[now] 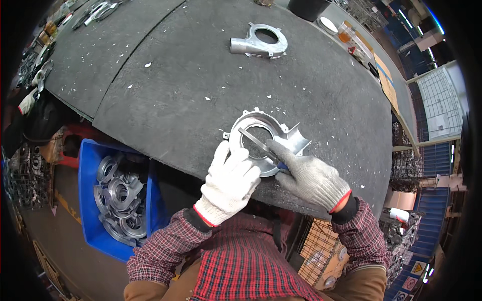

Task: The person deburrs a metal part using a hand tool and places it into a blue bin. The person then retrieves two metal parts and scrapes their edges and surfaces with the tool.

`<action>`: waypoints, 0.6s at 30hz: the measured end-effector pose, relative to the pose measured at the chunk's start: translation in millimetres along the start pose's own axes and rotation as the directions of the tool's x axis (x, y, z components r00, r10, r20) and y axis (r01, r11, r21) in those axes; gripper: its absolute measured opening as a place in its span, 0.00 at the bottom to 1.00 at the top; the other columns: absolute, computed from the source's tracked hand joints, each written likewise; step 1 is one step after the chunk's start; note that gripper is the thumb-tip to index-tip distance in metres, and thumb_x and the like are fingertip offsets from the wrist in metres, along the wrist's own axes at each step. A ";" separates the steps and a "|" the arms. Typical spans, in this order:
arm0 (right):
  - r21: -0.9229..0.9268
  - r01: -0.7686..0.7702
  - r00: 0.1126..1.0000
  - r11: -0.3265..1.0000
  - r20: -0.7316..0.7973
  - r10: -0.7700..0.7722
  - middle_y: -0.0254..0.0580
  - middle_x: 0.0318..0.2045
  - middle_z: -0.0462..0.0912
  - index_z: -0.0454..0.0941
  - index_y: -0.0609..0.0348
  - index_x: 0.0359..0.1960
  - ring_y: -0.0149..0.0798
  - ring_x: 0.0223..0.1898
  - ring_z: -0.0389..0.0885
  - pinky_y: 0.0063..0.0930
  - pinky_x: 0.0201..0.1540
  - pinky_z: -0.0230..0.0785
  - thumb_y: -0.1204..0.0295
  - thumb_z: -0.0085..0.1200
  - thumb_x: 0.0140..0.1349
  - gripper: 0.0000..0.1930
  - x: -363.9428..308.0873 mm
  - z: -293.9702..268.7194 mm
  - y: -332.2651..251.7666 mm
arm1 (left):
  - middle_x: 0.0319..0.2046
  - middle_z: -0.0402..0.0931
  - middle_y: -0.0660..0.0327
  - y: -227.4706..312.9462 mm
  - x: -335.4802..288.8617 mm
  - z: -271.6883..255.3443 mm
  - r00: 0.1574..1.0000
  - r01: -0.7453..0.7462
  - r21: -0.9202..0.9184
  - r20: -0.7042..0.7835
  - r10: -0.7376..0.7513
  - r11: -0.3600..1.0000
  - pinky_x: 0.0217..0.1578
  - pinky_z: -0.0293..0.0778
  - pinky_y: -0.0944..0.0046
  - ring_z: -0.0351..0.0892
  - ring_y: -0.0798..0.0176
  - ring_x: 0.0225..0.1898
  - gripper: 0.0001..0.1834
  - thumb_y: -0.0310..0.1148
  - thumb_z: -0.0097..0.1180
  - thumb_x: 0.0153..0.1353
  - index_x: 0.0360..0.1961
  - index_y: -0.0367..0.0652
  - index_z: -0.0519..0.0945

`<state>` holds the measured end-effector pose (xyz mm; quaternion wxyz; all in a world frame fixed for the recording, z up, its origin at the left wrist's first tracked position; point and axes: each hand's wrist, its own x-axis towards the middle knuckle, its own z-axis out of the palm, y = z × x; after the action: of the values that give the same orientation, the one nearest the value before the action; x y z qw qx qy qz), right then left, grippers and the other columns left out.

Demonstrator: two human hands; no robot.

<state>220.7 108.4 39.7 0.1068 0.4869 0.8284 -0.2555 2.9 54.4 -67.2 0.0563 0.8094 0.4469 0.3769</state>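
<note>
A silver cast-metal blower housing (235, 131), round with a large central hole and a flared outlet at its right, lies on the dark table in front of me. My left hand (229, 183), in a white knit glove, grips its near left rim with bent fingers. In my right hand (311, 176), in a greyer glove, is a flat metal file (254, 140) with a blue handle. The blade slants across the housing's opening, its tip near the inner edge at the upper left. The palm and fingers hide part of the handle.
Farther back on the table (175, 85) lies a second housing (259, 41), among scattered metal chips. A blue bin (88, 200) of similar castings stands lower left. A black bucket (307, 7) sits at the far edge. At far left shows another person's gloved hand (27, 102).
</note>
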 end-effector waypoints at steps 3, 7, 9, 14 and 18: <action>0.004 -0.006 1.000 1.000 0.007 0.006 0.62 0.37 0.90 0.61 0.48 0.81 0.62 0.40 0.92 0.56 0.42 0.87 0.62 0.56 0.72 0.36 -8.2 -3.3 -1.9 | 0.36 0.82 0.61 1.5 0.9 2.5 1.000 0.018 -0.010 -0.009 -0.018 1.000 0.66 0.72 0.32 0.85 0.51 0.49 0.13 0.32 0.74 0.51 0.37 0.45 0.83; -0.032 -0.110 0.993 0.993 0.030 0.111 0.62 0.39 0.90 0.61 0.48 0.81 0.62 0.41 0.93 0.55 0.43 0.87 0.62 0.57 0.72 0.36 1.8 -13.5 3.7 | 0.35 0.82 0.61 0.7 0.6 4.7 1.000 0.016 -0.007 0.000 -0.016 1.000 0.65 0.72 0.32 0.85 0.52 0.49 0.14 0.33 0.74 0.52 0.38 0.45 0.83; -0.034 -0.190 0.981 0.981 0.034 0.191 0.60 0.38 0.90 0.62 0.48 0.81 0.60 0.41 0.93 0.54 0.44 0.87 0.61 0.57 0.72 0.36 1.0 -17.7 13.6 | 0.35 0.81 0.61 -0.7 -0.3 5.0 0.999 0.018 -0.007 0.032 -0.018 1.000 0.65 0.72 0.31 0.84 0.52 0.47 0.14 0.32 0.74 0.51 0.37 0.45 0.83; -0.052 -0.168 0.984 0.984 0.054 0.170 0.59 0.36 0.90 0.63 0.46 0.81 0.57 0.40 0.94 0.53 0.43 0.87 0.62 0.59 0.71 0.36 5.2 -24.2 15.6 | 0.33 0.78 0.61 -0.7 -0.1 8.1 0.999 0.027 -0.052 -0.023 -0.029 0.998 0.63 0.73 0.31 0.83 0.52 0.43 0.14 0.31 0.75 0.49 0.35 0.45 0.83; -0.071 -0.216 0.976 0.974 0.011 0.217 0.57 0.32 0.90 0.64 0.44 0.80 0.56 0.35 0.94 0.51 0.38 0.87 0.63 0.59 0.70 0.37 -11.4 -25.6 26.6 | 0.32 0.77 0.60 -2.4 3.0 6.4 1.000 0.023 -0.057 0.013 -0.022 0.998 0.63 0.74 0.31 0.83 0.51 0.42 0.15 0.29 0.76 0.47 0.36 0.45 0.83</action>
<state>251.3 123.9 57.7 0.1587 0.5679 0.7777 -0.2178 6.4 59.8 -71.0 0.0863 0.8047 0.4447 0.3838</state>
